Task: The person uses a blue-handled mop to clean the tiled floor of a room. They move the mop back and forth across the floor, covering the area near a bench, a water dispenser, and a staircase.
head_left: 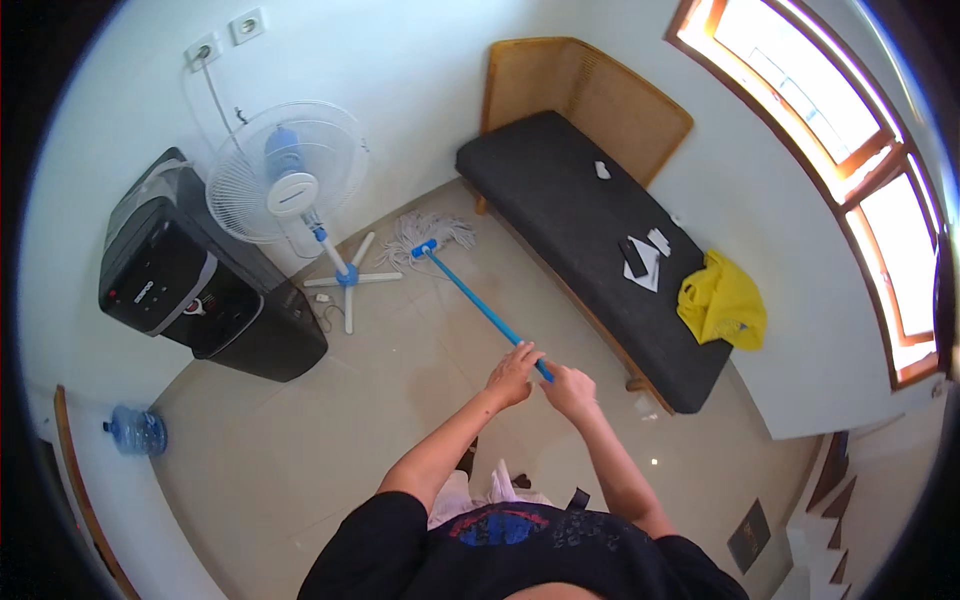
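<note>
A mop (480, 300) with a blue handle and a pale string head (440, 230) angles away from me, its head on the tiled floor between the fan's foot and the bench. My left hand (513, 376) is on the handle, fingers over it. Just right of it and nearer the end, my right hand (568, 390) is closed around the same handle.
A white pedestal fan (345, 270) and black water dispenser (250, 330) stand left. A blue jug (135, 430) lies lower left. The dark-cushioned bench (520, 180) runs along the right, carrying papers (645, 280), a dark phone-like object (632, 258) and yellow cloth (720, 300). Stairs (830, 500) are lower right.
</note>
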Tool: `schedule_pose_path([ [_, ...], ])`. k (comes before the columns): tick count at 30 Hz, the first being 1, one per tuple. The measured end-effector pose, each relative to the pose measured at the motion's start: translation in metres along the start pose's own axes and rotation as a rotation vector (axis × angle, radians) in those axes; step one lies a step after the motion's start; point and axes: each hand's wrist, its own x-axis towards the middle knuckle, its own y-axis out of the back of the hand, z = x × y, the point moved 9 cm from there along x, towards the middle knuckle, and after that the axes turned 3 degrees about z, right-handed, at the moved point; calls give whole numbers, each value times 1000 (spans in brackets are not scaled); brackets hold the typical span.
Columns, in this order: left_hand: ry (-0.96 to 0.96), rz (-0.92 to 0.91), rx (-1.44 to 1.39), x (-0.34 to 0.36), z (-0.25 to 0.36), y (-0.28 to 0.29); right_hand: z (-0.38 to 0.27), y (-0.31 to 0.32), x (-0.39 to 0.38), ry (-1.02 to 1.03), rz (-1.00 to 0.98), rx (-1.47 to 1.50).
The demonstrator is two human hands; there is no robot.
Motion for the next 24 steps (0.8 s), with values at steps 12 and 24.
schedule_pose_path([
  [12, 137, -139, -57, -27, 12, -49, 13, -10, -55, -39, -26, -143],
  [24, -404, -585, -224, -244, 366, -271, 231, 51, -474, -615, -11, -83],
])
